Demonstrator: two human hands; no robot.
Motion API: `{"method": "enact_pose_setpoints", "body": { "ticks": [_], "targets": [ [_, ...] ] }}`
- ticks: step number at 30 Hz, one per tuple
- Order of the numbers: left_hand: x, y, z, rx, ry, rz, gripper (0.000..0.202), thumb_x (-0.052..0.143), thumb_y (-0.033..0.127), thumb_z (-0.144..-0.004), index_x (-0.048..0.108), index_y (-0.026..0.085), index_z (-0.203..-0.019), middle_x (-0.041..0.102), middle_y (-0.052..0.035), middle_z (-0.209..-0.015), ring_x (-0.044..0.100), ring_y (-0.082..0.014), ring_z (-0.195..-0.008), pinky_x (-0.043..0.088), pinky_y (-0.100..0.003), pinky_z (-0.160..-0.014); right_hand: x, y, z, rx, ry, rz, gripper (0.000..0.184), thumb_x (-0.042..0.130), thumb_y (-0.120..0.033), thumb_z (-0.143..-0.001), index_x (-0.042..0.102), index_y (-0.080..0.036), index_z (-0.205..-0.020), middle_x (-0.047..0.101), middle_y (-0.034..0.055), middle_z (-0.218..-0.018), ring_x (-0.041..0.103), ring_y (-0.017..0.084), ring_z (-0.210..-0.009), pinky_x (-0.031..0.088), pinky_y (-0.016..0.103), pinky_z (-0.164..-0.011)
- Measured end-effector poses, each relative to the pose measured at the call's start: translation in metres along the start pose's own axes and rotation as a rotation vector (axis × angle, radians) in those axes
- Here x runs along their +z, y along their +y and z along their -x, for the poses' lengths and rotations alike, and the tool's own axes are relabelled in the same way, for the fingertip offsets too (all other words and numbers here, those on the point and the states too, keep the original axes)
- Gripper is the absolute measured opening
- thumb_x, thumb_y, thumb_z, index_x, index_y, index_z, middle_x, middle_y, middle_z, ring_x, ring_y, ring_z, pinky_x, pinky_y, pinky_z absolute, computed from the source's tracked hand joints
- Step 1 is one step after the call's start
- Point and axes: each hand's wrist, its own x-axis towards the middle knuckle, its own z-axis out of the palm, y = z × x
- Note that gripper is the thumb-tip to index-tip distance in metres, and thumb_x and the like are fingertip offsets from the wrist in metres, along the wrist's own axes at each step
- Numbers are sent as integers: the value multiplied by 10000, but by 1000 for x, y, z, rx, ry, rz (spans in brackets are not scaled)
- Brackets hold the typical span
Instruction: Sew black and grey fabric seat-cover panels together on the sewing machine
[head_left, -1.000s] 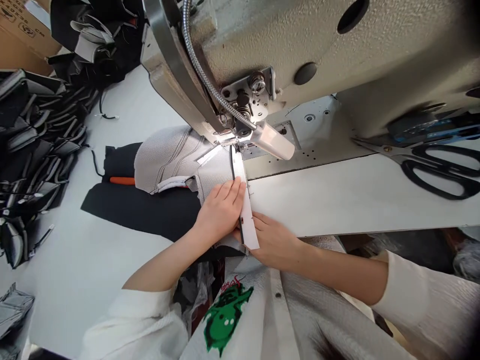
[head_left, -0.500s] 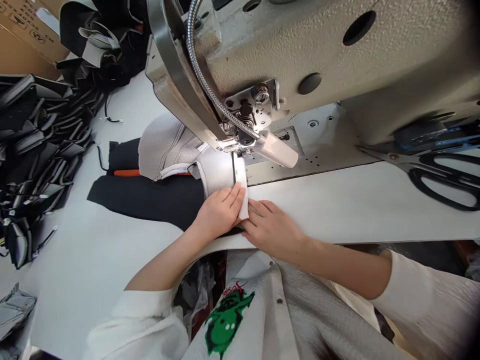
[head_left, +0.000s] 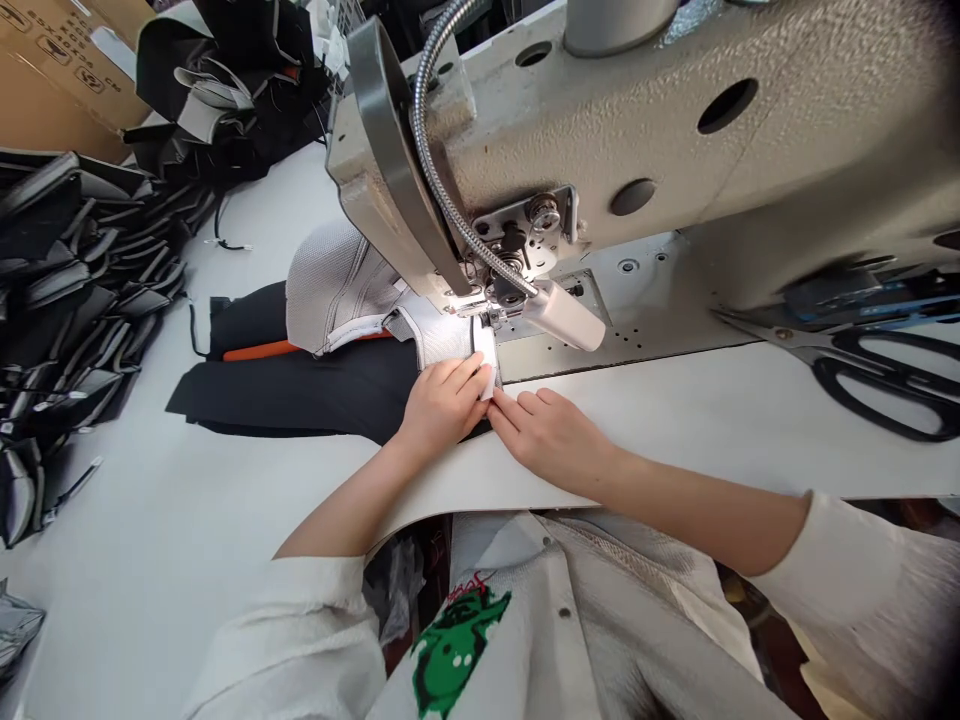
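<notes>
A grey mesh and black fabric piece (head_left: 337, 290) runs under the needle area of the sewing machine (head_left: 499, 290), with an orange strip (head_left: 262, 351) showing between its layers. At its near end, a white strip (head_left: 486, 352) lies along the seam. My left hand (head_left: 442, 405) presses on the fabric and this strip, its fingers together and the thumb tucked under. Close beside it, my right hand (head_left: 551, 437) pinches the near end of the work between thumb and curled fingers. The fingertips of both hands almost meet; what lies beneath them is partly hidden.
Black-handled scissors (head_left: 862, 360) lie on the right of the white table (head_left: 247, 500). Piles of black and grey sewn pieces (head_left: 75, 290) fill the left side, with a cardboard box (head_left: 60, 80) behind. A white lamp head (head_left: 566, 315) hangs close to the needle.
The white strip and fabric have moved farther under the machine, so less strip shows. Both hands have moved slightly away from my body with it. The view has shifted a little.
</notes>
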Motion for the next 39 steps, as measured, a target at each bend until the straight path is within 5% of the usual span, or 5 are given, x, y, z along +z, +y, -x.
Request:
{"method": "enact_pose_setpoints", "body": {
  "ticks": [14, 20, 26, 32, 39],
  "targets": [
    [8, -31, -27, -67, 12, 156, 304, 438, 383, -928, 713, 254, -948, 613, -74, -1104, 506, -229, -1058, 392, -374, -887, 11, 21, -14, 56, -77, -63, 341, 396, -130, -897, 575, -29, -1169, 614, 150, -1037, 517, 166, -703, 328, 321, -578],
    [8, -29, -11, -30, 15, 106, 334, 409, 304, -924, 644, 246, -1155, 603, -96, -1138, 500, -233, -1045, 396, -380, -881, 14, 21, -17, 68, -81, -54, 396, 376, -206, -932, 545, -28, -1242, 552, 191, -1267, 556, 157, -673, 347, 314, -547],
    [19, -54, -30, -6, 9, 75, 343, 417, 253, -888, 679, 257, -1109, 620, -98, -1067, 509, -250, -1041, 389, -408, -878, 17, 20, -26, 95, -151, 2, 451, 370, -250, -931, 506, -41, -1307, 442, 242, -1384, 520, 129, -552, 304, 309, -496],
    [36, -78, -48, 33, 116, 47, 318, 441, 198, -844, 704, 256, -1013, 646, -86, -910, 536, -259, -941, 390, -423, -826, 19, 22, -22, 103, -61, -69, 335, 403, -198, -923, 628, -137, -1163, 542, 111, -1332, 543, 121, -626, 363, 298, -570],
    [39, -81, -54, 24, 161, 19, 213, 482, 182, -808, 694, 194, -788, 605, -95, -799, 540, -265, -906, 403, -411, -793, 14, 25, -23, 117, -71, -99, 331, 413, -222, -928, 624, -156, -1174, 550, 91, -1325, 566, 134, -668, 393, 291, -597]
  ]
}}
